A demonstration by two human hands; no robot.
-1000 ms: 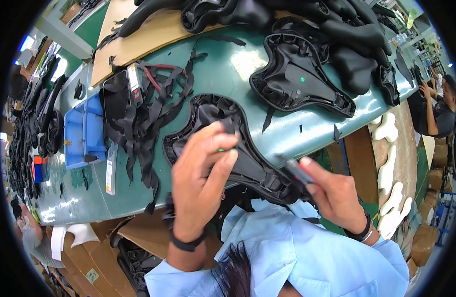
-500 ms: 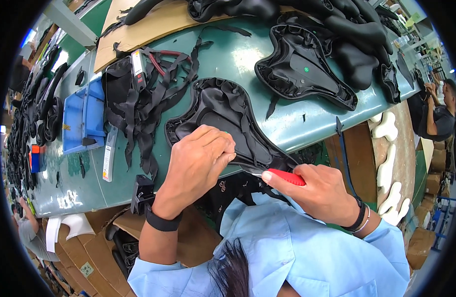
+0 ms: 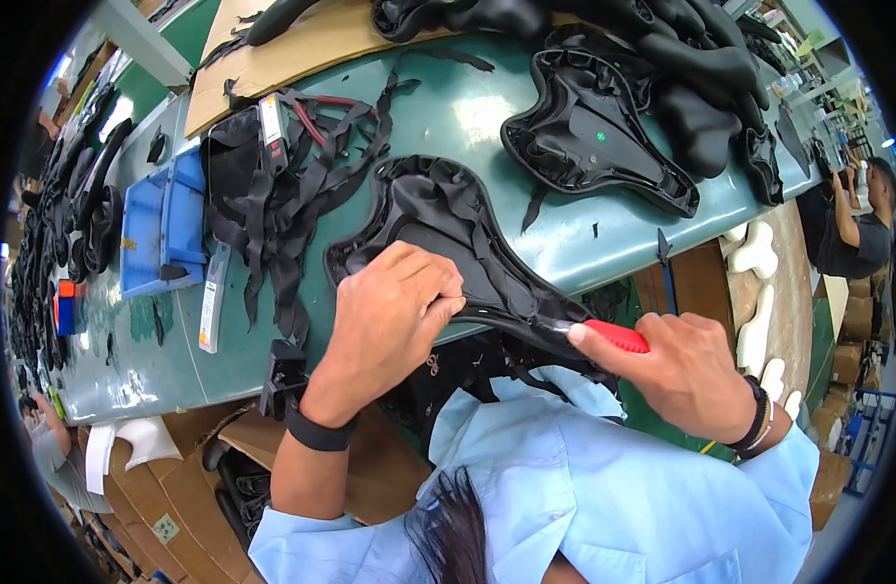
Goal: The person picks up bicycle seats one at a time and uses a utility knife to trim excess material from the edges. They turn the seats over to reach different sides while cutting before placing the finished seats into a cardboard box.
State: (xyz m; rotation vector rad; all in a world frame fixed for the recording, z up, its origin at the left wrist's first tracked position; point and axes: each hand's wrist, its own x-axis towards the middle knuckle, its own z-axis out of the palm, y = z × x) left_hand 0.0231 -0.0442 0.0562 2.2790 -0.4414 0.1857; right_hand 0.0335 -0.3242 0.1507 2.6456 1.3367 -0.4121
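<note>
An upturned black bicycle saddle (image 3: pixel 511 277) lies at the table's near edge, its hollow underside facing up and its nose toward the lower right. My left hand (image 3: pixel 394 307) is closed in a pinch at the saddle's near rim, on the edge of its black cover; the fingertips partly hide what is held. In my right hand (image 3: pixel 686 370) is a red-handled knife (image 3: pixel 618 336), thumb along the handle. Its short metal blade points left and sits at the rim near the saddle's nose. Whether the blade touches the cover is unclear.
Left of the saddle lie tangled black strips (image 3: pixel 297 195) beside a blue bin (image 3: pixel 166 229) and a clear plastic case (image 3: pixel 213 297). Another upturned saddle (image 3: pixel 604 127) rests farther right, before a pile of black saddles (image 3: pixel 696 58). A person (image 3: pixel 857 219) works at far right.
My right hand has moved right with the knife, along the near rim toward the saddle's nose. My left hand keeps its pinch in nearly the same place.
</note>
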